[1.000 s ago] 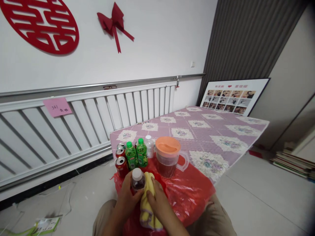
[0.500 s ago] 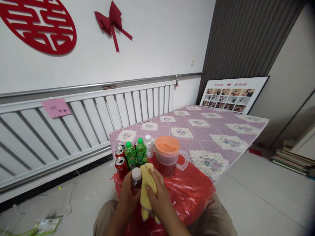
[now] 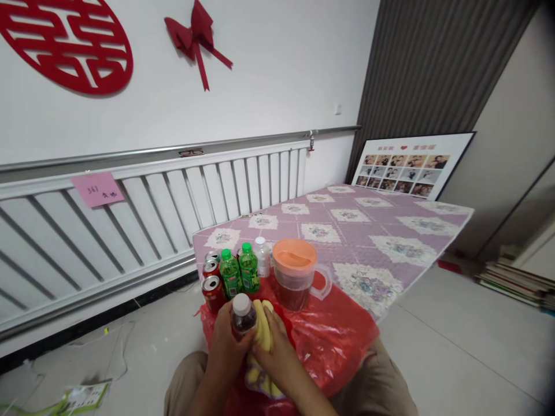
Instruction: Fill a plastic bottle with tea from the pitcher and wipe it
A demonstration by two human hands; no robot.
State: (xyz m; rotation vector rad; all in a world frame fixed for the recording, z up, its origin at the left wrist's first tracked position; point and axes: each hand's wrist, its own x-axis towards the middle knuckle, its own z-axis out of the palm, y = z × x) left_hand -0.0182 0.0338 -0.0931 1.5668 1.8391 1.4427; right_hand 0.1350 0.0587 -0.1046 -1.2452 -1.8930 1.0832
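Note:
My left hand (image 3: 228, 341) is wrapped round a clear bottle (image 3: 243, 316) with a white cap and dark contents, held upright. My right hand (image 3: 277, 346) grips a folded yellow cloth (image 3: 262, 326) against the bottle's right side. The cloth's lower end, with a purplish edge, hangs below my fingers. Both hands are over a red plastic bag (image 3: 333, 341) spread across my lap and the bed's edge. Just beyond stand two green bottles (image 3: 230, 274), a clear white-capped bottle (image 3: 262, 258) and several drink cans (image 3: 213, 293). A lidded pitcher (image 3: 295, 283) with an orange top stands to the right.
A bed (image 3: 321, 234) with a purple floral cover extends to the right. Behind it runs a white radiator (image 3: 165, 202) with a pink note (image 3: 97, 189) on it. A photo board (image 3: 411, 164) leans at the back; stacked books (image 3: 514, 283) lie on the floor.
The yellow cloth has been turned and bunched; its top now sits lower, and its hanging end is spread differently. My right hand has shifted with it, while the bottle stays in my left hand.

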